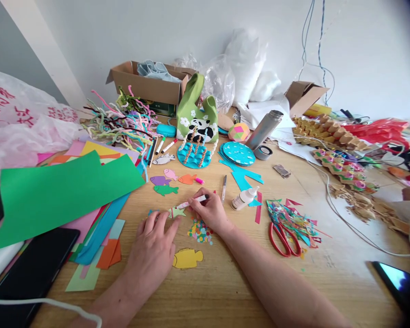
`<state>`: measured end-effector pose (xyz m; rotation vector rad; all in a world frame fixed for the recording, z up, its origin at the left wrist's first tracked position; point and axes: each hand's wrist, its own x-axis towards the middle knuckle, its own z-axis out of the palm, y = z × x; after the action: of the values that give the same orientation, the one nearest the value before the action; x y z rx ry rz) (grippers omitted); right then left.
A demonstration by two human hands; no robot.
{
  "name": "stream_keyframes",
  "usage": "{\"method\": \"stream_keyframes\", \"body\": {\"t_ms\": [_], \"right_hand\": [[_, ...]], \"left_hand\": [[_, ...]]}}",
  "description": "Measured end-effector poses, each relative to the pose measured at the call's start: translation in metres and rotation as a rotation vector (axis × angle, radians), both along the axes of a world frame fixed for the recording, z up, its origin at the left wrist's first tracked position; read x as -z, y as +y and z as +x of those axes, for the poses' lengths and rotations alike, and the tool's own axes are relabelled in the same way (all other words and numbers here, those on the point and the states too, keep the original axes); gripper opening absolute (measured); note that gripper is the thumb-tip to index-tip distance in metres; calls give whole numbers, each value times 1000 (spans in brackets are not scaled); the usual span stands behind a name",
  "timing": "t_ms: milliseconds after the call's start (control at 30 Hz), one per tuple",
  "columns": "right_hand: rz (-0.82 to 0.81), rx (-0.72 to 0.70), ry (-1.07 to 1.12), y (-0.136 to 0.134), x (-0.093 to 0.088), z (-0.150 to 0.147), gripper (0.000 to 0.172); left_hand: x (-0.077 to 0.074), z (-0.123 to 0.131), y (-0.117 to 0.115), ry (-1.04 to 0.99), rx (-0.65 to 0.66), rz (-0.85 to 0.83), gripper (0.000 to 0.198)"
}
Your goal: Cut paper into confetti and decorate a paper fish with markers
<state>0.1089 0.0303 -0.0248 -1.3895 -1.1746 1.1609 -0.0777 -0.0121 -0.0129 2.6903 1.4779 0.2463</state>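
Observation:
My right hand (212, 210) grips a white marker (193, 202), its dark end up to the right and its other end at a light green paper fish (179, 212). My left hand (153, 243) lies with fingers spread, fingertips at the fish's lower left edge and covering part of it. Beside my right hand is a pile of coloured paper dots (201, 231). A yellow paper fish (188, 258) lies below them. Purple (160, 181), green (166, 190), pink (171, 174) and orange (187, 179) paper fish lie farther back, near a pink cap (199, 181).
A glue bottle (244, 198) and a pen (224, 188) stand and lie right of my hands. Red-handled scissors (284, 239) touch paper scraps (294, 218). Green paper (68, 191) covers other sheets at left. A steel flask (264, 130) leans behind. A phone (396, 282) lies at right.

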Motion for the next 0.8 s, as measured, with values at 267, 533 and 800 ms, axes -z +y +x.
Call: {"method": "stream_keyframes", "body": {"t_ms": [267,533,800], "right_hand": [[17,-12,-10,0,0,-1,25],[12,-16,-4,0,-3,-2,25],[4,-21,-7,0,-2,-2,28]], "left_hand": [[-1,-1,-1,-6,3,3,60],[0,0,0,-7,6,8,60],[-2,-1,0,-5,6,1,59]]}}
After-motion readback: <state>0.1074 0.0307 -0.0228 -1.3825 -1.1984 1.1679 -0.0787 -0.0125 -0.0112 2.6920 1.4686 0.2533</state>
